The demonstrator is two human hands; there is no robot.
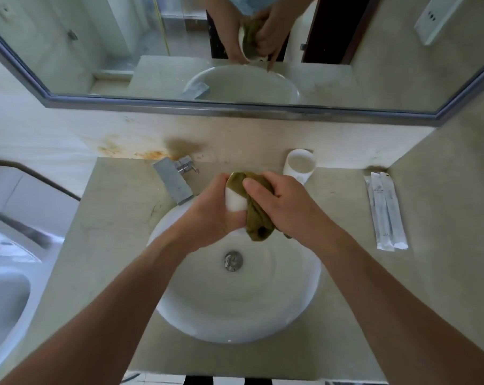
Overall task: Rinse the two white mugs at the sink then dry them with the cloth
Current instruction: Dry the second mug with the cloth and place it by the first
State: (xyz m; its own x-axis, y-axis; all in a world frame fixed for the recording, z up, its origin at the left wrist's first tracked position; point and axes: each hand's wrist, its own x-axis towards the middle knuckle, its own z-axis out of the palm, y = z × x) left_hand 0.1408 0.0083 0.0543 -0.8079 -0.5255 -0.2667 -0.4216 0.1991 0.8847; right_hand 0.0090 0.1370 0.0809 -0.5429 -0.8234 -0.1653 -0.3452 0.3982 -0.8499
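Mug (235,202): over sink (179,315), left hand (207,215) clasping its body, mouth tilted away. Cloth (259,220): bunched in right hand (288,207), pressed into that mouth from the right.

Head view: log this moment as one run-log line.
phase: drying | left hand: grips held mug over sink | right hand: grips cloth stuffed into it | other mug: upright on counter
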